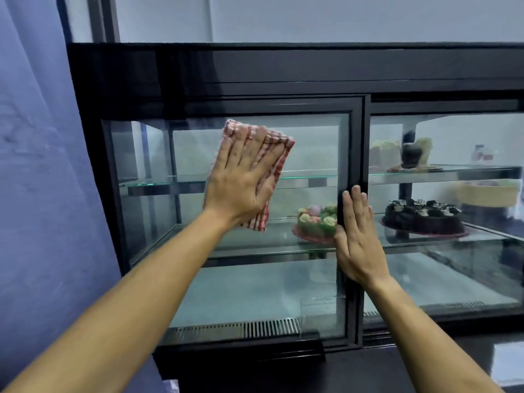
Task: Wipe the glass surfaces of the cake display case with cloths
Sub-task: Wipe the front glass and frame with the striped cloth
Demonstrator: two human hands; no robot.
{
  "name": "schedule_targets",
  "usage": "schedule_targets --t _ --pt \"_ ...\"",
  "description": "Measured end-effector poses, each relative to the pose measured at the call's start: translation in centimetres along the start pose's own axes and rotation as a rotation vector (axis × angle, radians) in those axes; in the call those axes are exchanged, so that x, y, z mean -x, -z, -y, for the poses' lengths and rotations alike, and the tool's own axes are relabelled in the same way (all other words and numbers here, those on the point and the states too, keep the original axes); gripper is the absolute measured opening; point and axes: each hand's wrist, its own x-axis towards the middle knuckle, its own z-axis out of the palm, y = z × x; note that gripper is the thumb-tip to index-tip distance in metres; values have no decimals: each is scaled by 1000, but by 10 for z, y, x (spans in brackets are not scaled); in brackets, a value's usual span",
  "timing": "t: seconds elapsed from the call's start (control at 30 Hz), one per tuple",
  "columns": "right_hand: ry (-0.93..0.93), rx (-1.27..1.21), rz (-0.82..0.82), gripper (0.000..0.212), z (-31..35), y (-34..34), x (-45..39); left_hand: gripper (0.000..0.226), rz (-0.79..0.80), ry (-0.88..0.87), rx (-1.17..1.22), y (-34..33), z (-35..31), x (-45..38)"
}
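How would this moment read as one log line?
left hand: pressing checked cloth on left glass door | right hand: flat on door frame

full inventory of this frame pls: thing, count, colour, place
display case: 1, black frame, centre and right
glass door: 2, clear, left one under the cloth
cloth: 1, red-white check, flat on left door
flower cake: 1, green and pink, middle shelf, left bay
chocolate cake: 1, dark brown, middle shelf, right bay
small cakes: several, pale and dark, top shelf, right bay
curtain: 1, blue, far left
left hand: flat, pressing cloth
right hand: flat on centre door frame
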Motion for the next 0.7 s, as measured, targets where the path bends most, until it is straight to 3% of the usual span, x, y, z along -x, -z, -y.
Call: schedule_targets --t 0.1,0.2,0.3,0.37,0.47,0.57,0.7 --pt "60 46 24 66 -13 11 -3 63 26 -279 28 -13 -40 32" --pt "123 127 104 64 -30 18 -6 66 138 -590 30 -40 -91 129" --pt "105 105 143 65 -35 19 -6 71 223 -680 -39 -59 -120 207" --pt "89 88 126 67 -34 16 -2 72 265 -708 -48 -57 -116 204" --pt "-79 -44 84 73 -33 14 3 65 145 -601 26 -41 -91 134" --pt "-297 -200 33 68 -33 17 8 61 -39 -240 64 -17 -51 18" --pt "-292 -87 -12 56 -43 17 12 59 -48 -22 23 -6 -30 -62"
